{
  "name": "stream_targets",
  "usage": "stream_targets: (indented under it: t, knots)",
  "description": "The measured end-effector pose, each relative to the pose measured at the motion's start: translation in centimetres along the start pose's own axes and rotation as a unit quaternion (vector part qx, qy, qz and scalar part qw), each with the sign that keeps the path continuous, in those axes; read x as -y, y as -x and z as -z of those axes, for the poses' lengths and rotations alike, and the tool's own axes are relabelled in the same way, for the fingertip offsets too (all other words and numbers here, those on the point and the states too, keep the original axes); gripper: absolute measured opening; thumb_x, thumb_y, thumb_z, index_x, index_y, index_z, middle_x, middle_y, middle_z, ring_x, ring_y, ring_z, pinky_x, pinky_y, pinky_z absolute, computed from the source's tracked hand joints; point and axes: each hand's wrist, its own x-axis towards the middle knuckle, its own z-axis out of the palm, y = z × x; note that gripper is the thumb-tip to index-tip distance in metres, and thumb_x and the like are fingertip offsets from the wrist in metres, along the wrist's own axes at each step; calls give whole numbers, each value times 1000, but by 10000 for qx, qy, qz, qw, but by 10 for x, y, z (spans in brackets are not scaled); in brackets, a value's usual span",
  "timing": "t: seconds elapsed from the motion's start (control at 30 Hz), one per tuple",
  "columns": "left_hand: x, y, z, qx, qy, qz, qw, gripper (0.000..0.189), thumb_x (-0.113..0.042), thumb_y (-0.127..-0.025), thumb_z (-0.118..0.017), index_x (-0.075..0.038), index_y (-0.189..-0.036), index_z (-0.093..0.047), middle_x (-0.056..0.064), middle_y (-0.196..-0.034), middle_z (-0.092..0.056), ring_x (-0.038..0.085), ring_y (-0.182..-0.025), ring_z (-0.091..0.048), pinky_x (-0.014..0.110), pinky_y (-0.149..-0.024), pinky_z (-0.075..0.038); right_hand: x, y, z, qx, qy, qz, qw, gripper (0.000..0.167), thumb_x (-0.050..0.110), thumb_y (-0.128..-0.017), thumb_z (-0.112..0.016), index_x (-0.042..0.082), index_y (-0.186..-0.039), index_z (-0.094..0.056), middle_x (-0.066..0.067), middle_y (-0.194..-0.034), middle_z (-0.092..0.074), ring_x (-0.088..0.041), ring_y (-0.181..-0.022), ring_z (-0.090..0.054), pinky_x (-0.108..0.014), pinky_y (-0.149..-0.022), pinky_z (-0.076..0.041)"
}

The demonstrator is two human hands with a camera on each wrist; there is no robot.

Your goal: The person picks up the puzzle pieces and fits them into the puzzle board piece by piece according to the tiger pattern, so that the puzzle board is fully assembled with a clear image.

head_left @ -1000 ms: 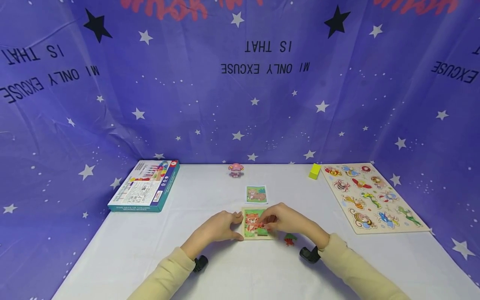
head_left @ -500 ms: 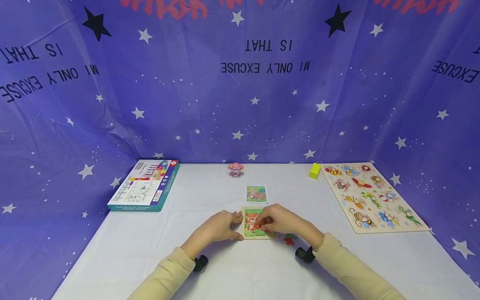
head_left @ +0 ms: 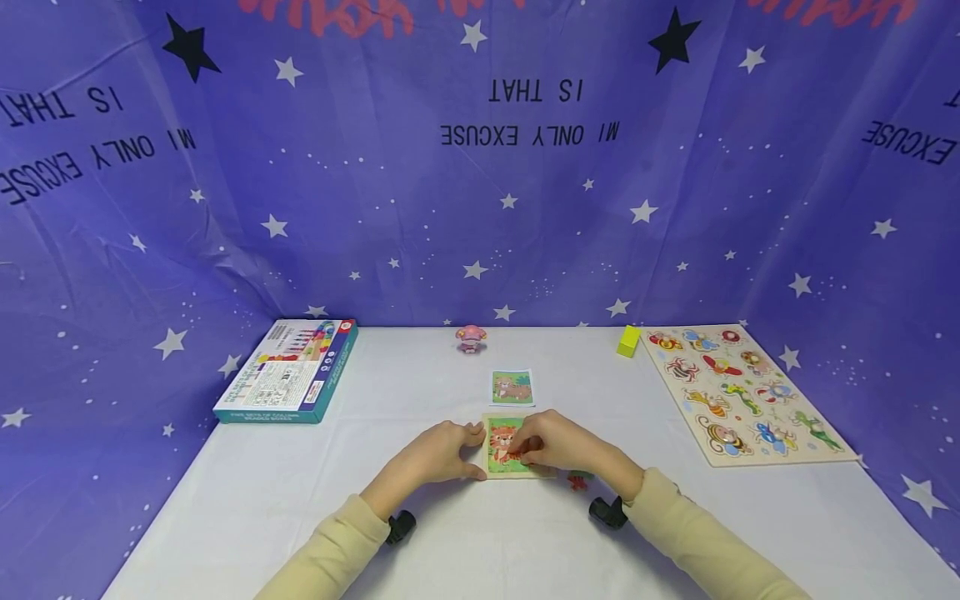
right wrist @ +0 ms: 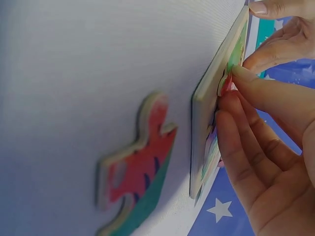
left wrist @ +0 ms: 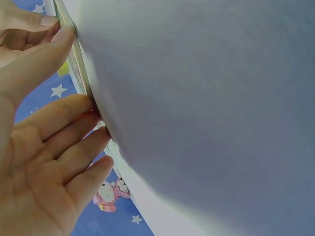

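Observation:
A small wooden jigsaw puzzle (head_left: 497,467) with a red tiger on green lies flat in its pale tray. My left hand (head_left: 442,454) rests at the tray's left side, thumb near the front corner and fingertips farther back, fingers fairly straight. Over the puzzle's right half, my right hand (head_left: 561,442) pinches a red-and-green puzzle piece (right wrist: 224,84) between thumb and fingers, low against the board. How far that piece sits in the picture is hidden by the fingers. A loose puzzle piece (right wrist: 142,169), red with dark stripes and green, lies on the cloth right of the tray.
Behind the tray lies a picture card (head_left: 512,388). Farther back stand a pink figurine (head_left: 471,339) and a yellow block (head_left: 628,342). A flat box (head_left: 288,371) is at the left; a wooden insect puzzle board (head_left: 742,396) lies at the right. A purple curtain (head_left: 480,208) hangs behind.
My right hand has shifted slightly left and toward me over the puzzle. The green piece at the front, visibly raised before, now looks flatter. My left hand stays put.

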Motion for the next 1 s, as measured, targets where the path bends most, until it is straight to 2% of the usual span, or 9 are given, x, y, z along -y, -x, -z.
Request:
stream_targets:
  t: [0.77,1.0]
  knots:
    - [-1,1,1,26,35,23,10000,64,-35,-78,-80,-2,-129,-59,13,-136,-53,32,-127,-49,44,-105,-39,-4,0,1,172,-155,156,9996,18,5,-83,-75,11,-99,-78,9,-90,-65,0,-75,-54,-18,-67,-51]
    - [1,0,-1,1,-15,-1,10000,64,-36,-77,-81,-2,-128,-60,13,-135,-54,32,-126,-50,44,-105,-40,-1,4,0,200,52,232,9995,19,6,-84,-74,9,-102,-77,7,-94,-64,-1,-78,-52,-18,-67,-49]
